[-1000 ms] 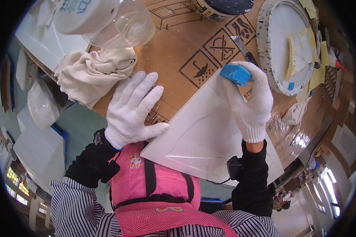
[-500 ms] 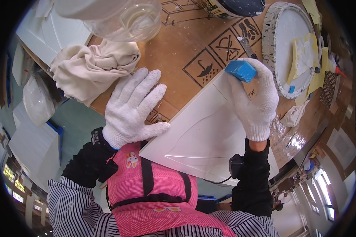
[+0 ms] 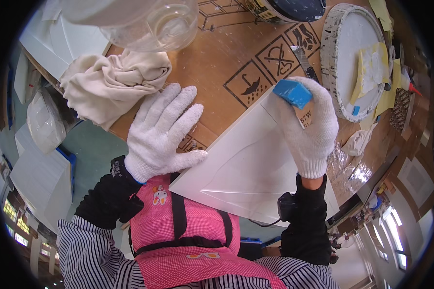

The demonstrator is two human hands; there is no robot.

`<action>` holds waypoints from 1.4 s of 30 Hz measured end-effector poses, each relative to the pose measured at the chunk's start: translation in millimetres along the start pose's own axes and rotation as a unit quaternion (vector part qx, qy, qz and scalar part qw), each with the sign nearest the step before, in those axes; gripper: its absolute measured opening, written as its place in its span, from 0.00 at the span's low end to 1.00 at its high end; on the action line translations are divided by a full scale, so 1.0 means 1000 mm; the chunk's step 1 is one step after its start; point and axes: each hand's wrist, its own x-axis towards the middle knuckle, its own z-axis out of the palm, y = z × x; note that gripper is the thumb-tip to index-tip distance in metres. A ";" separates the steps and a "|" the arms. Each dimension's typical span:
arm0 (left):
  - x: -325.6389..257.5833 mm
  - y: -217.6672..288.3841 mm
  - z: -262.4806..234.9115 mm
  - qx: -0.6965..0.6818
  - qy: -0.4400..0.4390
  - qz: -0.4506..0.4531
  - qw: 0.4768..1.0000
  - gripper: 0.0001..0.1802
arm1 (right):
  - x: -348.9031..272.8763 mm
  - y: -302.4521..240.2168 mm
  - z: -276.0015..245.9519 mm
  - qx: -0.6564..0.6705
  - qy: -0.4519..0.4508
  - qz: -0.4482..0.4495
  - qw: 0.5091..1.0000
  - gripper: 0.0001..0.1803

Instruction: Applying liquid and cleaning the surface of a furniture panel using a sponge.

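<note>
A white panel (image 3: pixel 246 159) with raised curved lines lies at the table's near edge, its corner pointing toward me. My left hand (image 3: pixel 161 135), in a white knit glove, rests flat with fingers spread. Its thumb touches the panel's left edge, and its fingertips lie beside a crumpled cream cloth (image 3: pixel 113 84). Over the panel's far right part, my gloved right hand (image 3: pixel 316 125) grips a blue sanding block (image 3: pixel 293 93) with tan printed paper against it. Just beyond that hand lies a flat metal scraper blade (image 3: pixel 304 62); its near end is partly hidden.
Brown printed cardboard (image 3: pixel 217 86) covers the table. A clear plastic container (image 3: pixel 164 29) stands at the far left, and a dark-lidded tub (image 3: pixel 294 9) at the back. On the right, a white round lid (image 3: pixel 357 72) holds yellow-edged paper (image 3: pixel 371 67) and a small blue piece.
My right hand has shifted slightly toward me with the sanding block and tilted it, showing more of the paper and the scraper. My left hand has stayed put.
</note>
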 end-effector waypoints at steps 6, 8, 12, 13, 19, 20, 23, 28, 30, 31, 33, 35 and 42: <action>-0.001 0.000 0.000 0.001 -0.003 0.000 1.000 0.44 | -0.001 0.000 0.005 -0.008 -0.053 -0.033 0.998 0.26; 0.000 0.000 0.000 -0.005 0.000 -0.002 1.000 0.44 | 0.008 0.008 0.004 -0.021 -0.026 -0.020 0.999 0.26; 0.001 0.000 0.000 -0.005 -0.001 0.001 1.000 0.44 | 0.009 0.017 -0.001 -0.025 0.024 -0.013 0.999 0.25; 0.001 0.000 0.000 -0.003 -0.002 0.001 1.000 0.44 | 0.007 0.015 0.000 -0.024 0.024 -0.013 0.999 0.25; -0.001 0.000 0.000 -0.001 -0.004 -0.001 1.000 0.44 | -0.010 -0.016 0.002 0.027 -0.069 -0.037 0.997 0.29; -0.001 -0.001 0.001 0.000 -0.003 0.000 1.000 0.44 | -0.009 -0.015 0.002 0.027 -0.069 -0.037 0.997 0.29; -0.002 0.000 0.000 -0.003 -0.003 -0.002 1.000 0.44 | -0.002 -0.008 0.003 -0.003 -0.070 -0.068 0.995 0.29; 0.001 0.000 0.001 0.001 0.000 0.003 1.000 0.44 | 0.015 0.018 -0.003 -0.053 0.010 -0.019 0.998 0.25; 0.001 0.000 0.000 0.003 -0.002 0.002 1.000 0.44 | 0.012 0.020 -0.006 0.056 0.025 0.137 0.989 0.25; 0.001 0.000 0.000 0.002 -0.002 0.001 1.000 0.44 | 0.008 0.020 -0.008 0.111 0.023 0.230 0.967 0.27; 0.001 0.001 0.001 0.000 -0.001 0.001 1.000 0.44 | 0.000 0.021 -0.008 0.176 0.027 0.281 0.943 0.27; 0.002 0.001 0.000 0.001 -0.006 0.001 1.000 0.44 | -0.003 0.019 -0.008 0.243 0.034 0.333 0.911 0.28; 0.001 0.003 0.005 0.009 -0.004 0.008 1.000 0.45 | 0.003 0.021 0.000 0.177 -0.037 0.249 0.951 0.27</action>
